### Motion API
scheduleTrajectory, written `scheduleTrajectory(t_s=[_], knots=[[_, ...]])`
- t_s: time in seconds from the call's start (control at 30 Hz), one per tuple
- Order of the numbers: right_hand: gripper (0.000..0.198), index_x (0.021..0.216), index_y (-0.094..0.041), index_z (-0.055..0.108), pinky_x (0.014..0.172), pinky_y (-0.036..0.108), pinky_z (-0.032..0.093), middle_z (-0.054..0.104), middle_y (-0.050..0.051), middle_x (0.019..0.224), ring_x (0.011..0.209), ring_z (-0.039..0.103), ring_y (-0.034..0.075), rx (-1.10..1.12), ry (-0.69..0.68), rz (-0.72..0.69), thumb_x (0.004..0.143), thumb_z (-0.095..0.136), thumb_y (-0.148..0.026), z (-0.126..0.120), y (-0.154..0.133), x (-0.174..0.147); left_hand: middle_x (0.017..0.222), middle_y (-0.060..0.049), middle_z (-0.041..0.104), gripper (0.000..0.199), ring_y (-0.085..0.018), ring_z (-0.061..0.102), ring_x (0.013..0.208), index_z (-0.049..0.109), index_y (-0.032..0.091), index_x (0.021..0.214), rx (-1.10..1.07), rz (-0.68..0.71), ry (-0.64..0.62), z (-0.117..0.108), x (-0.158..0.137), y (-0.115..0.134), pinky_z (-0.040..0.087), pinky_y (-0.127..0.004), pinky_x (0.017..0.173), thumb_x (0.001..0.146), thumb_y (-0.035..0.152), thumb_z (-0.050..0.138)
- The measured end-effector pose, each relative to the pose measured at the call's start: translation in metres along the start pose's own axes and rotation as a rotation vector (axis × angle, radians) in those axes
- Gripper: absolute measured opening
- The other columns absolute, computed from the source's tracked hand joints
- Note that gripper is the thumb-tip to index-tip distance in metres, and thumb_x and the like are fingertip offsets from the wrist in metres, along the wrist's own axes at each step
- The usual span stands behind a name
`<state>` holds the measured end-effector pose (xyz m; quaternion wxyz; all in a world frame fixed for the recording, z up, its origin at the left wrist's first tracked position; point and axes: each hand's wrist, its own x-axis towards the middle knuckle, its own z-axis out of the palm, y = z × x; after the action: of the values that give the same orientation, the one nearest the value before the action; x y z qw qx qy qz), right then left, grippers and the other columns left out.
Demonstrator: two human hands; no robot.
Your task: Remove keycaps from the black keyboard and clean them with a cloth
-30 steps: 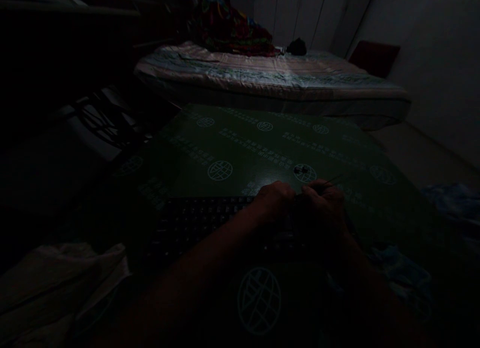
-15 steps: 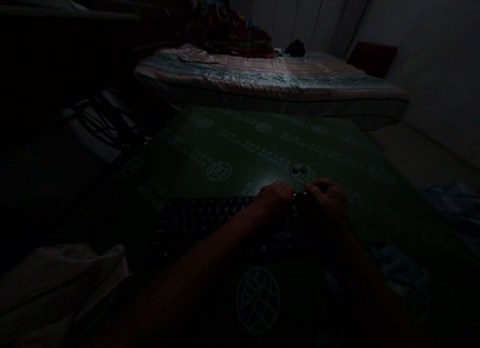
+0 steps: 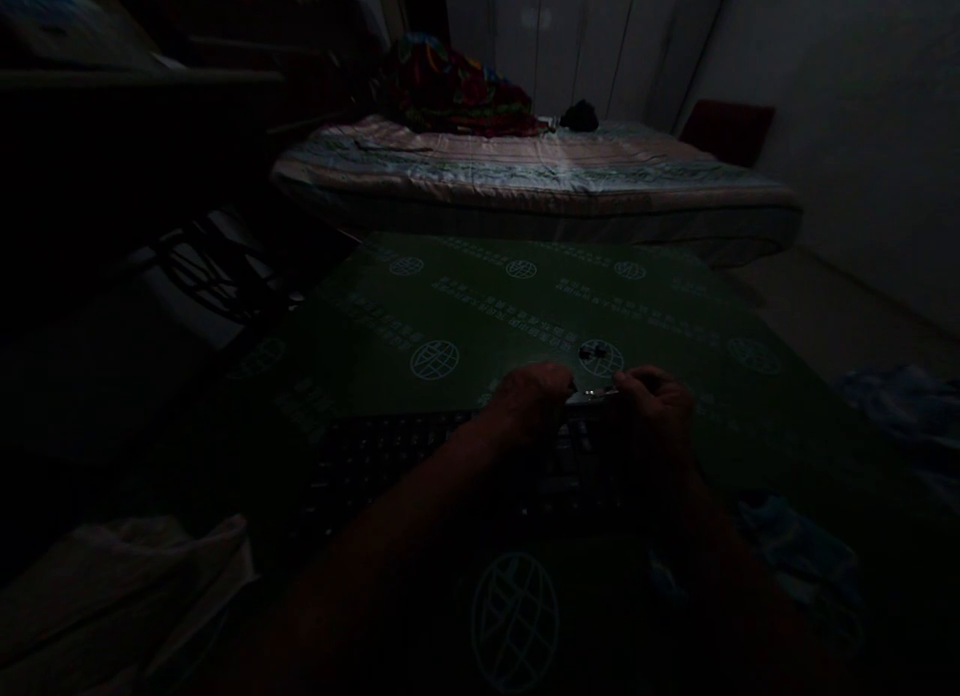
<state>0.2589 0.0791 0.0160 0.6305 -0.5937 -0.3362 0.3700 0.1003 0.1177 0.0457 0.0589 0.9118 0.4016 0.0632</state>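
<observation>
A black keyboard (image 3: 375, 471) lies on the green table, its right part under my hands. My left hand (image 3: 531, 396) is closed over the keyboard's far edge, its fingertips turned to the right. My right hand (image 3: 656, 406) is closed in a pinch just beyond it. Between the two hands shows a small, thin shiny piece (image 3: 598, 393), held at its right end by my right fingertips. Too dark to tell what kind of thing it is, or what the left fingers grip. Some small dark pieces (image 3: 592, 353) lie on the table just past my hands.
The green table top (image 3: 495, 316) carries globe prints. A light cloth (image 3: 127, 586) lies at the near left, a bluish cloth (image 3: 799, 551) at the near right. Beyond stands a bed (image 3: 540, 176) with a red patterned blanket (image 3: 465, 96). A dark chair (image 3: 206, 266) is at left.
My hands have drawn slightly apart, the left moving a little left. More of the shiny piece shows between them. The whole view has shifted a little downward in the picture.
</observation>
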Motion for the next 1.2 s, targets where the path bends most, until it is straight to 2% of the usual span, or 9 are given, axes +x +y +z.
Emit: scheduleTrajectory(t_s=[0.17, 0.33, 0.57, 0.87, 1.2], knots=[[0.025, 0.063, -0.016, 0.059, 0.039, 0.020, 0.038, 0.057, -0.002, 0.049, 0.043, 0.051, 0.011, -0.010, 0.000, -0.004, 0.058, 0.073, -0.037, 0.002, -0.004, -0.003, 0.090, -0.009, 0.067, 0.022, -0.018, 0.062, 0.084, 0.062, 0.015, 0.093, 0.059, 0.003, -0.092, -0.007, 0.017, -0.019, 0.044, -0.025, 0.067, 0.087, 0.023, 0.042], [0.027, 0.061, -0.016, 0.058, 0.038, 0.021, 0.037, 0.056, -0.002, 0.049, 0.042, 0.050, 0.012, -0.036, -0.021, 0.029, 0.058, 0.072, -0.039, 0.004, -0.008, -0.006, 0.094, -0.008, 0.067, 0.020, -0.017, 0.062, 0.088, 0.064, 0.017, 0.095, 0.081, 0.024, -0.176, 0.001, 0.048, -0.039, 0.044, -0.023, 0.070, 0.082, 0.021, 0.050], [0.025, 0.060, -0.016, 0.059, 0.039, 0.020, 0.036, 0.053, -0.004, 0.047, 0.043, 0.048, 0.011, -0.073, -0.044, 0.021, 0.060, 0.069, -0.040, 0.004, -0.009, -0.005, 0.098, -0.014, 0.067, 0.024, -0.022, 0.063, 0.092, 0.064, 0.013, 0.097, 0.128, 0.019, -0.194, 0.010, 0.078, -0.037, 0.045, -0.026, 0.070, 0.082, 0.018, 0.046], [0.027, 0.062, -0.017, 0.058, 0.040, 0.019, 0.036, 0.056, -0.003, 0.049, 0.044, 0.049, 0.011, -0.030, -0.062, 0.073, 0.059, 0.070, -0.041, 0.004, -0.007, -0.005, 0.098, -0.018, 0.067, 0.027, -0.026, 0.064, 0.090, 0.065, 0.010, 0.096, 0.192, 0.061, -0.208, 0.007, 0.090, -0.033, 0.046, -0.029, 0.066, 0.081, 0.019, 0.045], [0.027, 0.060, -0.017, 0.057, 0.040, 0.020, 0.037, 0.055, -0.003, 0.048, 0.044, 0.050, 0.011, -0.042, -0.063, 0.058, 0.058, 0.070, -0.040, 0.005, -0.009, -0.005, 0.094, -0.017, 0.067, 0.023, -0.026, 0.065, 0.086, 0.065, 0.011, 0.091, 0.178, 0.110, -0.175, 0.018, 0.093, -0.042, 0.047, -0.029, 0.064, 0.076, 0.022, 0.050]])
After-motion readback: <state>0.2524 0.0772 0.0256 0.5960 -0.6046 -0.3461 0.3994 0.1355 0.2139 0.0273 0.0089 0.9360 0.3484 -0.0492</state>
